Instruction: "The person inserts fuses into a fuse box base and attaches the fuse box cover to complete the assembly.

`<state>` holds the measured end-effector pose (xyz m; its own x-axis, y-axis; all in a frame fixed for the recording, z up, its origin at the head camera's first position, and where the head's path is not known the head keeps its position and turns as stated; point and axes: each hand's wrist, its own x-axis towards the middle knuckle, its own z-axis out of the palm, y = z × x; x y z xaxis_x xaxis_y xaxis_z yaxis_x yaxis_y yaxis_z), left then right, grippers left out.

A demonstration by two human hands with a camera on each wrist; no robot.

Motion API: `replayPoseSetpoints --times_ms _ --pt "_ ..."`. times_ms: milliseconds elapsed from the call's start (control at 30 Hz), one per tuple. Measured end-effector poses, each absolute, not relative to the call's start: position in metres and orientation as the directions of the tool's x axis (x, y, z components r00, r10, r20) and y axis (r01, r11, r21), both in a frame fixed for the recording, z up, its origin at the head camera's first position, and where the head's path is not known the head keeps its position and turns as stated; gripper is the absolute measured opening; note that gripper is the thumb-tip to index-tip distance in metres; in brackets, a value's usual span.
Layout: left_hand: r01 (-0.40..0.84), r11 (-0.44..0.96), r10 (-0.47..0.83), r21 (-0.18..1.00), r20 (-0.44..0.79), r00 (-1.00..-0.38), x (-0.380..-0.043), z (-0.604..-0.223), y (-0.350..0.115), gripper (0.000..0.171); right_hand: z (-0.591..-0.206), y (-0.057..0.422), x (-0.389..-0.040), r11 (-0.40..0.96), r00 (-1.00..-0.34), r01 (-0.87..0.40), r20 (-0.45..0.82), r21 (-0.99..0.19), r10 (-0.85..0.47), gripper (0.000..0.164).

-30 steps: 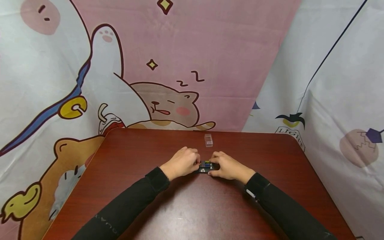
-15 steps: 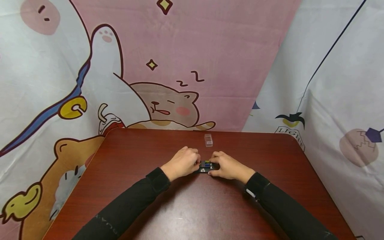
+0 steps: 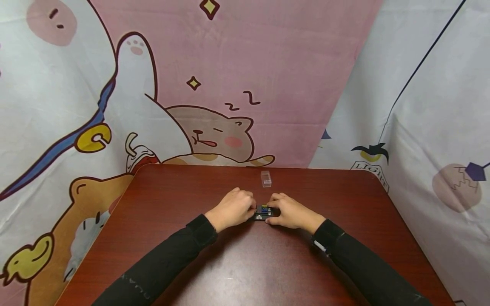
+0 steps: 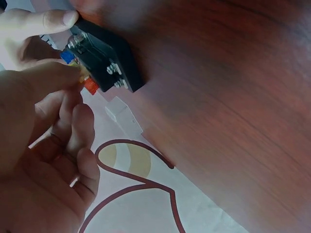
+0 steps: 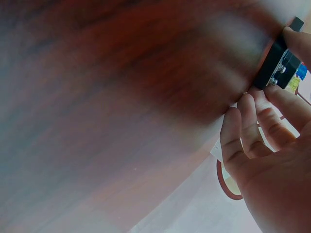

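Note:
A small black block point(image 3: 260, 217) with metal screw terminals and blue, yellow and red parts sits on the table between the two hands. At its right end, my right hand point(image 3: 292, 212) grips it, thumb on the near edge and fingers on the far side. My left hand point(image 3: 234, 207) is at the other end. In the left wrist view, its thumb and a finger pinch at the yellow part, beside a red part point(image 4: 91, 86); the pinched spot is mostly covered. A blue part point(image 5: 302, 72) shows at the block's top in the right wrist view.
Behind the hands, near the table's far edge, lies a clear plastic box point(image 3: 266, 179). The reddish-brown wooden table point(image 3: 344, 255) ends at a hanging cartoon-printed cloth point(image 3: 268, 63) at the back and sides.
The left hand's fingertips have shifted very slightly to the right at the block. The right hand, the block and the clear box keep their places.

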<state>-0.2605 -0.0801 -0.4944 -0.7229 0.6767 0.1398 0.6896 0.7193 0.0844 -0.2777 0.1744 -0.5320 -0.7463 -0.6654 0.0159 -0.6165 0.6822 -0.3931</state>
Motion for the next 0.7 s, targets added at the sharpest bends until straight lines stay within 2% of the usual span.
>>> replayPoseSetpoints --times_ms 300,700 --pt "0.714 0.694 0.693 0.093 0.18 -0.698 -0.2615 -0.4956 -0.082 0.007 -0.5335 0.1741 -0.2788 0.689 -0.752 -0.609 0.009 -0.393 -0.66 0.042" --pt "0.729 0.683 0.711 0.035 0.198 -0.675 -0.262 -0.5029 -0.0794 0.013 -0.5339 0.1739 -0.2783 0.684 -0.75 -0.611 0.013 -0.398 -0.661 0.043"
